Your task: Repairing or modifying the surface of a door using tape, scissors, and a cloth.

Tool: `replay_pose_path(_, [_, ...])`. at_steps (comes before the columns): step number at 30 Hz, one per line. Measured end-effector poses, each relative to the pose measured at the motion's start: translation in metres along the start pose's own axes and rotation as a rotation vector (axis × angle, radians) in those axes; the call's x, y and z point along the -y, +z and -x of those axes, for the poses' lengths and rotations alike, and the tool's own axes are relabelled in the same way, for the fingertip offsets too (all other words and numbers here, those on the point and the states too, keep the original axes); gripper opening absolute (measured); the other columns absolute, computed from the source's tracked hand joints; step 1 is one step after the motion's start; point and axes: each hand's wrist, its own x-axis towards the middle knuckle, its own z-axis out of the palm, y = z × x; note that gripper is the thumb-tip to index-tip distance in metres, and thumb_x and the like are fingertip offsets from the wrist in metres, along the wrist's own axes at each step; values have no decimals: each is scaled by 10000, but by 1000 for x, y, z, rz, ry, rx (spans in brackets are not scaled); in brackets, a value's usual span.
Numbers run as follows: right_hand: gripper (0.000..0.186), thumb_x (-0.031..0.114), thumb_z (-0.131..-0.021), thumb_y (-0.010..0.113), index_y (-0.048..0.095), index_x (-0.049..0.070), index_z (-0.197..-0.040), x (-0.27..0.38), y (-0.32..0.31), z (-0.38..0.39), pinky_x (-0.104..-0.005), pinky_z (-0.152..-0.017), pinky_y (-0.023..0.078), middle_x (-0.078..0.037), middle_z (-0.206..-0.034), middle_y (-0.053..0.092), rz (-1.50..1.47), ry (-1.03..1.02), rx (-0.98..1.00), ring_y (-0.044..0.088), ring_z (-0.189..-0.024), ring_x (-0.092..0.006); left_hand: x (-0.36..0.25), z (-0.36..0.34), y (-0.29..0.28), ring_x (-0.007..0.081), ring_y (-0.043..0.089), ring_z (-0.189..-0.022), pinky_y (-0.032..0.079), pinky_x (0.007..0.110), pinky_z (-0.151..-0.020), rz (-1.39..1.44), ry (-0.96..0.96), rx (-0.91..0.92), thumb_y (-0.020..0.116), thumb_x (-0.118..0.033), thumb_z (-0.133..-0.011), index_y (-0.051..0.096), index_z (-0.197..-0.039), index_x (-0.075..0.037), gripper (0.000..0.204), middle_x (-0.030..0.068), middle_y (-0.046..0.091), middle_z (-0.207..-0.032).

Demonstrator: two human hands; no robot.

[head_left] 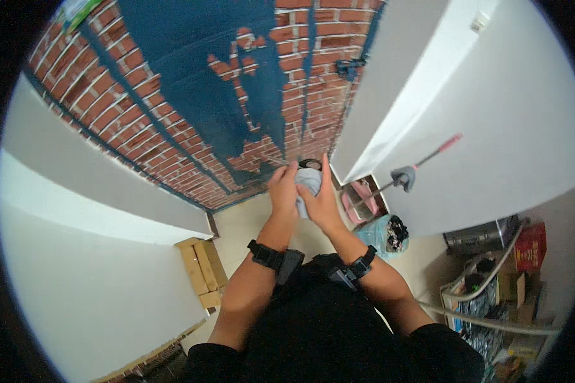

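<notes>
Both of my hands are held out in front of me, close together, with a light grey cloth-like bundle [308, 181] between them. My left hand [282, 191] is closed on the bundle's left side. On the other side my right hand [321, 205] grips it, thumb across the front and one finger stretched upward. Just beyond the bundle shows a dark round rim [310, 164]; whether it belongs to the held thing I cannot tell. A thin stick-like shape [273, 159] juts left near my left fingertips, blurred. Black straps with small boxes sit on both wrists.
Ahead stands a red brick-patterned wall [322, 76] with large dark blue patches [179, 70]. Cardboard boxes [204, 268] lie at left. At right are a pink bucket [359, 201], a grey-headed mop [403, 179], a filled bluish bag [382, 236] and a loaded rack [485, 287].
</notes>
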Motion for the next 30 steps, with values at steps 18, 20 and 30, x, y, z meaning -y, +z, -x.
replay_pose_path(18, [306, 79, -790, 701, 706, 113, -1095, 23, 157, -289, -474, -963, 431, -122, -1177, 603, 439, -959, -288, 561, -1089, -337, -71, -23, -229, 164, 503, -611, 378, 302, -539, 61, 401, -628, 472, -222, -966, 512, -812, -72, 218, 54, 528, -697])
replay_pose_path(20, [315, 103, -733, 714, 706, 126, -1047, -27, 166, -286, -502, -962, 408, -100, -1214, 589, 754, -1127, -40, 534, -1127, -313, -68, -30, -230, 163, 510, -603, 387, 301, -534, 36, 388, -654, 474, -222, -967, 516, -815, -71, 219, 55, 537, -693])
replay_pose_path(30, [294, 89, -737, 698, 707, 143, -1026, -65, 151, -269, -484, -899, 447, -73, -1163, 614, 447, -1174, 187, 542, -1081, -293, -96, -84, -165, 120, 481, -593, 382, 254, -553, -212, 170, -429, 512, -164, -966, 600, -934, -15, 177, 20, 526, -675])
